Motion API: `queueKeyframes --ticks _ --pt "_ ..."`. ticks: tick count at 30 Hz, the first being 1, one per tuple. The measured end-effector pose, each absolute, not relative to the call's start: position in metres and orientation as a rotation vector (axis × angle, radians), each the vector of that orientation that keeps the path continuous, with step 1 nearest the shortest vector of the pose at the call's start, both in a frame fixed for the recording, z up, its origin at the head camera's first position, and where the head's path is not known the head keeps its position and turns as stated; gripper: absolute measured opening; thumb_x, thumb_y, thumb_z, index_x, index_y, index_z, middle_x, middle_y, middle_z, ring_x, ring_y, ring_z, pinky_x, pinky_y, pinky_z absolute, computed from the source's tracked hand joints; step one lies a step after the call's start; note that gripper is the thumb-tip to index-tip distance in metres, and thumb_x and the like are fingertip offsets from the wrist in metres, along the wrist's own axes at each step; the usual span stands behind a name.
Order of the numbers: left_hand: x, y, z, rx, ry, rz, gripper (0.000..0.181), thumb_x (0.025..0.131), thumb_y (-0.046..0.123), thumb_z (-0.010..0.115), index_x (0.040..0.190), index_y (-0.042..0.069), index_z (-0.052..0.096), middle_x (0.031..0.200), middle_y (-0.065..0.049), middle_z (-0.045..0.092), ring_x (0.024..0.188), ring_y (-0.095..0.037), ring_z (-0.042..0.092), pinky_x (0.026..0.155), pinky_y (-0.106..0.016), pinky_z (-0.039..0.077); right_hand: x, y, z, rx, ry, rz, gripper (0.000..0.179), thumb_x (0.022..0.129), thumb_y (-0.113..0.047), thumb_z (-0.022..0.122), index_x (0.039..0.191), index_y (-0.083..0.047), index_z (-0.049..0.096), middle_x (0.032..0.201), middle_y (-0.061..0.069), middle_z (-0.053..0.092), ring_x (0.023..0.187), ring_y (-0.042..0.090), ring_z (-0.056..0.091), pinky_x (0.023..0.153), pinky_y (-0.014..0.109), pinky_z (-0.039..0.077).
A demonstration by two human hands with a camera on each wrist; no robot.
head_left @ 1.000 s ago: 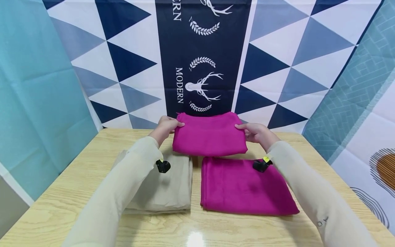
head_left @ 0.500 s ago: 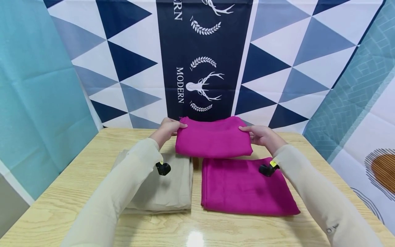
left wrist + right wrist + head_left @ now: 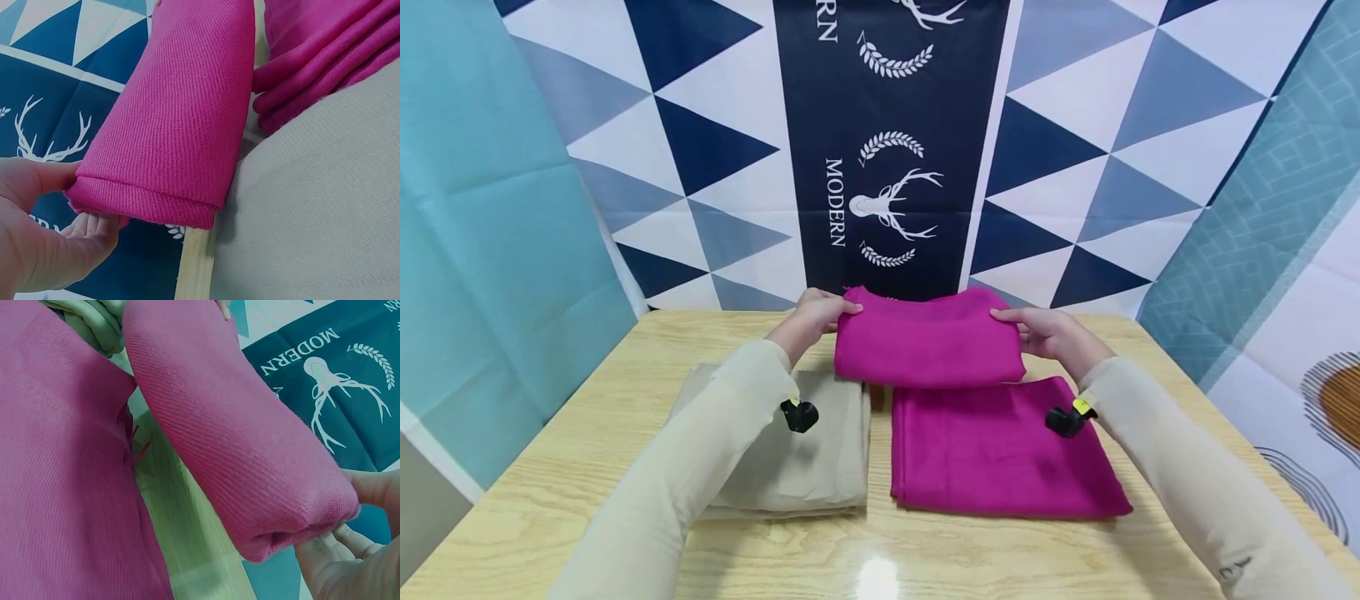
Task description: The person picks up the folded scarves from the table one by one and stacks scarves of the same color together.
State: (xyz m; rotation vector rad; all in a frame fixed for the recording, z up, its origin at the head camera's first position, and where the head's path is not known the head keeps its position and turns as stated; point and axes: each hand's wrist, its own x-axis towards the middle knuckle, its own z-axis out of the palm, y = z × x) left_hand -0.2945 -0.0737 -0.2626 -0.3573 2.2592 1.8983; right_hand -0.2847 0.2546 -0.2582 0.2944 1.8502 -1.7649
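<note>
A folded magenta knit cloth (image 3: 928, 343) is held up above the back of the table between both hands. My left hand (image 3: 816, 318) pinches its left end, thumb on top and fingers beneath, as the left wrist view shows of the hand (image 3: 62, 231). At the other end my right hand (image 3: 1051, 335) grips it the same way; the right wrist view shows the cloth's rolled end (image 3: 294, 519) by the fingers. Below lies a second folded magenta cloth (image 3: 1000, 458), partly overlapped by the held one. To its left is a folded beige cloth (image 3: 820, 450), partly behind the left sleeve.
The wooden table (image 3: 790, 558) carries both folded cloths. Behind it hangs a patterned curtain (image 3: 730, 167) with triangles and deer heads. Teal fabric (image 3: 497, 208) stands at the left, and more patterned fabric (image 3: 1285, 292) at the right.
Both hands have moved right and slightly down with the held magenta cloth, which now overlaps the back edge of the lying magenta cloth. The two cloths on the table stay put.
</note>
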Motion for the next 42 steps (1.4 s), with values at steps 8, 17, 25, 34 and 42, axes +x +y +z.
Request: queueKeyframes --ticks 8,17,25,34,42 --pt "-0.289 -0.069 -0.263 -0.331 2.262 1.881 0.039 0.084 0.008 0.072 0.119 -0.006 0.06 0.103 -0.007 0.058 0.069 -0.008 0.057 0.083 -0.025 0.057 -0.276 0.262 -0.258 0.284 1.885 -1.746 0.047 0.095 -0.032 0.057 0.132 -0.012 0.036 0.08 -0.008 0.066 0.078 0.004 0.066 0.076 0.017 0.055" --pt "-0.284 -0.063 -0.266 -0.322 2.24 1.865 0.042 0.084 0.009 0.072 0.121 -0.005 0.058 0.118 -0.012 0.059 0.076 -0.01 0.058 0.094 -0.031 0.055 -0.269 0.27 -0.264 0.242 1.898 -1.737 0.028 0.096 -0.032 0.056 0.115 -0.017 0.042 0.079 -0.01 0.068 0.077 0.003 0.067 0.076 0.017 0.055" --pt "-0.282 -0.057 -0.266 -0.303 2.219 1.866 0.042 0.083 0.007 0.072 0.121 -0.005 0.059 0.114 -0.011 0.059 0.075 -0.01 0.059 0.093 -0.032 0.055 -0.261 0.278 -0.263 0.22 1.927 -1.71 0.031 0.095 -0.035 0.057 0.116 -0.018 0.042 0.082 -0.012 0.067 0.08 0.002 0.066 0.078 0.017 0.055" --pt "-0.279 -0.051 -0.267 -0.274 2.189 1.85 0.044 0.084 0.009 0.072 0.123 -0.005 0.057 0.125 -0.015 0.057 0.086 -0.016 0.059 0.097 -0.034 0.053 -0.256 0.288 -0.263 0.209 1.973 -1.647 0.052 0.095 -0.04 0.056 0.134 -0.014 0.034 0.085 -0.013 0.066 0.083 0.002 0.065 0.081 0.018 0.054" --pt "-0.277 -0.046 -0.268 -0.235 2.159 1.86 0.039 0.085 0.008 0.071 0.12 -0.005 0.059 0.116 -0.011 0.06 0.073 -0.01 0.059 0.095 -0.032 0.054 -0.253 0.296 -0.262 0.211 1.964 -1.655 0.034 0.095 -0.039 0.056 0.118 -0.017 0.043 0.082 -0.013 0.069 0.079 0.001 0.067 0.078 0.017 0.055"
